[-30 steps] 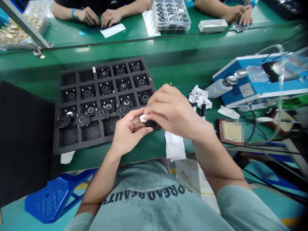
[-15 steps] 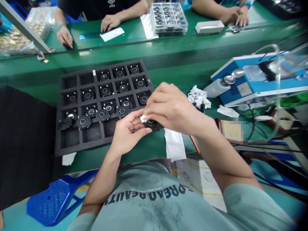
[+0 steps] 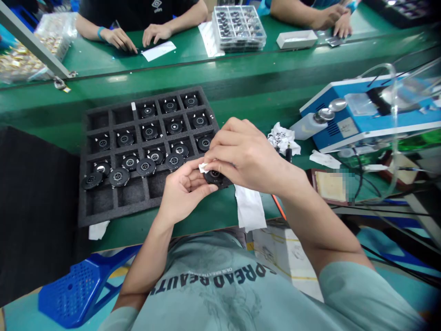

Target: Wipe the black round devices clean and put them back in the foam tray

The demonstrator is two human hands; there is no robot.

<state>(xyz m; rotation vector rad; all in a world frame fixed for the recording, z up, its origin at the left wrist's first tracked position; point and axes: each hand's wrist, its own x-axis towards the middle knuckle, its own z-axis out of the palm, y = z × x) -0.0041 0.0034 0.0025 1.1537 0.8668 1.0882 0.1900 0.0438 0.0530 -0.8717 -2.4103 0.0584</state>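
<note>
My left hand [image 3: 184,191] grips a round black watch case [image 3: 212,176] by its edge, fingers behind it and thumb in front. Pinched in my right hand [image 3: 241,154] is a small piece of white tissue [image 3: 203,168], pressed near the watch case's rim. My right fingers hide much of the case. Just left of both hands lies a black foam tray [image 3: 113,216] divided into square compartments. Several similar watch cases [image 3: 150,132] sit in its pockets, and some [image 3: 119,176] rest across the dividers nearer to me.
To the right are a crumpled spotted tissue [image 3: 284,138], a white bottle with a metal top [image 3: 308,125], a blue machine [image 3: 344,124] and a sponge in a holder [image 3: 329,184]. A white cloth strip [image 3: 250,209] overhangs the table edge. Across the bench, two people work beside a clear compartment box [image 3: 239,28].
The tissue has shifted slightly along the watch case, and more of the case's face shows. Across the bench, a co-worker's hand with a wristband has moved towards their other hand.
</note>
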